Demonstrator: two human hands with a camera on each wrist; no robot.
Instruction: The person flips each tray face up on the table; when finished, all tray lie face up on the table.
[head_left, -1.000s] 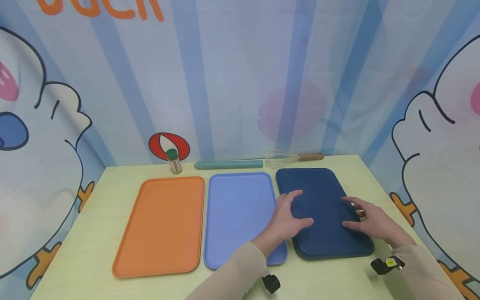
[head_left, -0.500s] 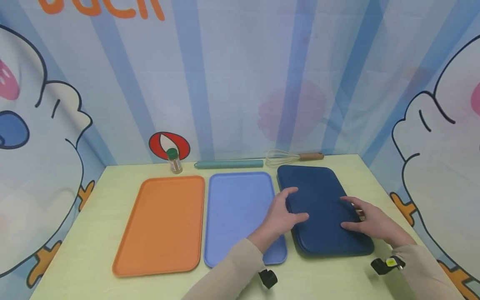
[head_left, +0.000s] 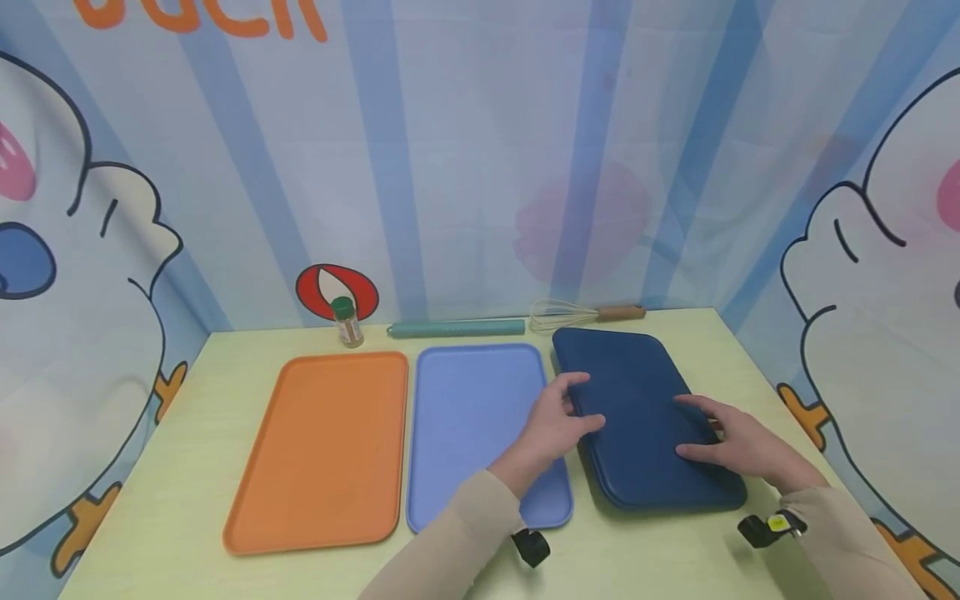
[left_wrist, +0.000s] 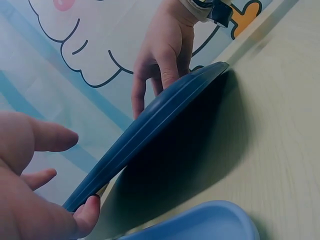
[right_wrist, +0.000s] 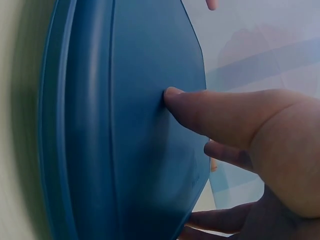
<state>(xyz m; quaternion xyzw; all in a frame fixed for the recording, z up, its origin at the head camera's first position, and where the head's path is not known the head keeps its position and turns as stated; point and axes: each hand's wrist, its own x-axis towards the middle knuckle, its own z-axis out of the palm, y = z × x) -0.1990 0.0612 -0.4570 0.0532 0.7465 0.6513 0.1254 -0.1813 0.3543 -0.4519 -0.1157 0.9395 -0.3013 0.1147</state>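
Note:
A dark blue tray (head_left: 645, 425) lies flat face up at the right of the table, its raised rim line low along the side. Its left long edge is lifted off the table, with dark shadow beneath it in the left wrist view. My left hand (head_left: 547, 425) is at that edge, a fingertip hooked at its underside and the thumb reaching over the top. My right hand (head_left: 738, 442) holds the right long edge. In the right wrist view its thumb (right_wrist: 200, 110) presses the broad face, while the other fingers go round the edge, partly hidden.
A light blue tray (head_left: 480, 417) lies just left of the dark one, partly under my left forearm. Left of that is an orange tray (head_left: 322, 450). Along the back stand a green-capped jar (head_left: 348, 322), a teal bar (head_left: 457, 329) and a whisk (head_left: 588, 315).
The dark blue tray's left edge has risen and tilted up. My left hand has shifted left and slightly away from me with that edge; the right hand has hardly moved.

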